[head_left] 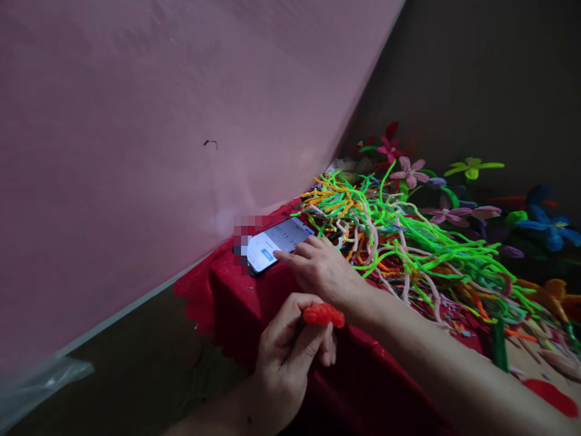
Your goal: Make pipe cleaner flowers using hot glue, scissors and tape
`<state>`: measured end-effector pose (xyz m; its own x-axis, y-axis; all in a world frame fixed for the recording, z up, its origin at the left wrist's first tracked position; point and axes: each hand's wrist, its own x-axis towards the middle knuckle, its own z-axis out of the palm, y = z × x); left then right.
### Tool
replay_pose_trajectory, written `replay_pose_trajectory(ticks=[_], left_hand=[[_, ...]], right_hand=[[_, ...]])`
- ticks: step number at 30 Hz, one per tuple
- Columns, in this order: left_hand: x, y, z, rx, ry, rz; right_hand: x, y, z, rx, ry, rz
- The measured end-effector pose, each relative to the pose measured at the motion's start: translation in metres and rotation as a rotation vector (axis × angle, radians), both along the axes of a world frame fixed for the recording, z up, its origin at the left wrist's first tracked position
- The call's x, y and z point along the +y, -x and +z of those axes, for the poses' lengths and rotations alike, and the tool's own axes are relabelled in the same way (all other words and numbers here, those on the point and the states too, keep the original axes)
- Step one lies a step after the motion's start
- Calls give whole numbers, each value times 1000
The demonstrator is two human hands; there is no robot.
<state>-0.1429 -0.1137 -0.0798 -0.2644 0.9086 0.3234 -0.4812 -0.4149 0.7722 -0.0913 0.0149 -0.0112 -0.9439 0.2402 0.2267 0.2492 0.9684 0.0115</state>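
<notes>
My left hand (288, 354) is closed, pinching a bundled red pipe cleaner piece (323, 315) between thumb and fingers in front of the table's edge. Beyond it, my right hand (320, 266) reaches over a smartphone (284, 239) lying on the red cloth. Its index finger is stretched out to the lower part of the lit screen, by a blue button; whether it presses cannot be made out. Large timer digits show on the phone. Nothing is visible held in my right hand, and its other fingers are partly hidden.
A tangled heap of green, orange and pink pipe cleaners (408, 248) lies right of the phone on the red tablecloth (236, 303). Behind stand fuzzy flowers, including a pink flower (410, 172) and a blue flower (554, 227). A pinkish wall panel (136, 151) rises on the left.
</notes>
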Motion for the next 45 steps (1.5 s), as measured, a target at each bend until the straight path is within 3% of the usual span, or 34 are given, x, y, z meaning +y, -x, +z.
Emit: replay_pose_trajectory(ticks=[5, 11, 17, 23, 30, 33, 37, 41, 45], left_hand=[[-2, 0, -3, -62, -119, 25], [-2, 0, -4, -2, -118, 48], [-4, 1, -4, -20, -121, 15], [-4, -3, -2, 51, -9, -1], [-12, -8, 20, 299, 7, -4], [-6, -8, 28, 429, 53, -66], [5, -11, 30, 446, 113, -119], [8, -13, 29, 500, 180, -153], [7, -10, 24, 517, 175, -122]], right_hand=[[-8, 15, -19, -40, -51, -62], [-10, 21, -30, -52, -132, -118], [-13, 19, -24, -1, -117, -123], [-11, -2, -9, 101, 24, -173], [-9, -8, -10, 77, 32, -281], [-3, -12, -9, 64, 44, -375], [6, -20, -11, 53, 45, -434], [12, -23, -18, 101, 38, -417], [18, -19, -23, 146, -14, -313]])
